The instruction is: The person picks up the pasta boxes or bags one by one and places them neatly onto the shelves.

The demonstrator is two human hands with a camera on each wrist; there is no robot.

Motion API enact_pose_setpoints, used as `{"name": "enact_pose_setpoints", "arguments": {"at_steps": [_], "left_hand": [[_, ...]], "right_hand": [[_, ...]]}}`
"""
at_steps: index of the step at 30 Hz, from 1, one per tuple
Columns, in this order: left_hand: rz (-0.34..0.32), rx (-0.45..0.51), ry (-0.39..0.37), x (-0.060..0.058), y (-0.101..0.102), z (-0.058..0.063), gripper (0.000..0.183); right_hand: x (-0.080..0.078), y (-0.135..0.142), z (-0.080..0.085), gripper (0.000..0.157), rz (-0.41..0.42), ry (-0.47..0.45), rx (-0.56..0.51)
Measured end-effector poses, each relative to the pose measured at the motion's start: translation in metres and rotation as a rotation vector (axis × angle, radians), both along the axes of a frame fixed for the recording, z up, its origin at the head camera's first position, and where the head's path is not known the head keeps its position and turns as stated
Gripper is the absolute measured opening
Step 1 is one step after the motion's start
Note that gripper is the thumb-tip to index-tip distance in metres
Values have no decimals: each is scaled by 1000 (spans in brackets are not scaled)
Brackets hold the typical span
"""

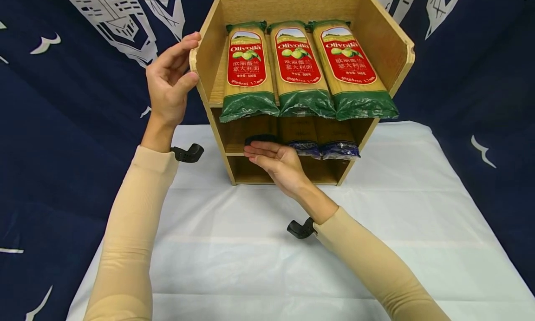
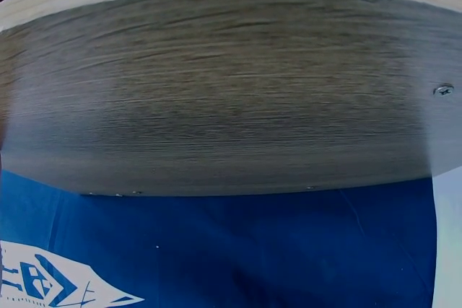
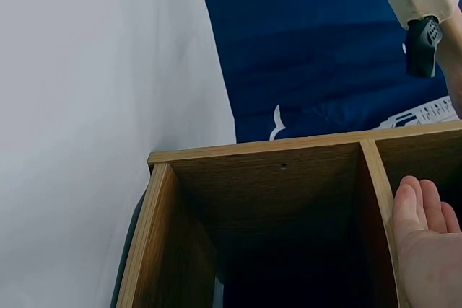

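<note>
A wooden shelf unit (image 1: 292, 4) stands on the white table. At its upper left edge my left hand (image 1: 169, 79) holds the side panel (image 2: 231, 84), thumb lower than the fingertips. My right hand (image 1: 277, 165) is at the middle tier's left part, palm up with straight fingers. Its fingertips are against the dark end of a package (image 1: 261, 138), mostly hidden inside. Beside it lie two spaghetti packs with purple-blue ends, a middle one (image 1: 305, 148) and a right one (image 1: 340, 150). In the right wrist view the right hand (image 3: 429, 250) is beside a shelf board (image 3: 379, 207).
On the top tier lie three red-labelled spaghetti packs: left (image 1: 246, 70), middle (image 1: 298, 70) and right (image 1: 351, 68), their green ends jutting past the board. A bottom compartment (image 3: 281, 207) lies below the middle tier. White cloth covers the table (image 1: 234, 251); a dark blue patterned curtain (image 1: 62, 126) hangs behind.
</note>
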State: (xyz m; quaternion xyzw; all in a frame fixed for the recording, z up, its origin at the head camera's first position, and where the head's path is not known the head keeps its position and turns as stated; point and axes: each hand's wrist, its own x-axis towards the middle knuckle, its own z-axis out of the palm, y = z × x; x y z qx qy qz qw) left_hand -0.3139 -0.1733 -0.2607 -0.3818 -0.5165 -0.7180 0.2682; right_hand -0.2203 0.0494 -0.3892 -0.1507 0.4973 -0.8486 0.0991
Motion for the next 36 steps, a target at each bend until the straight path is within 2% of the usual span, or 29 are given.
{"name": "enact_pose_setpoints", "arguments": {"at_steps": [12,19,24,27,31,36], "left_hand": [[-22,30,-33,-3,-2,2,72],[-18,28,-47,-5,-2,-1,77],[-25,34,-36,-8,-4,1,76],[-29,31,-45,-8,-6,3,64],[1,-5,-70,-2,-10,3,46],[32,-58,-81,11,-15,2,47]], "right_hand": [[-9,0,-1,46,22,1,-10],[-1,2,-4,47,68,8,-3],[7,4,-3,47,108,52,46],[13,7,1,44,96,92,109],[24,16,5,39,56,155,232],[32,32,12,37,8,224,316]]}}
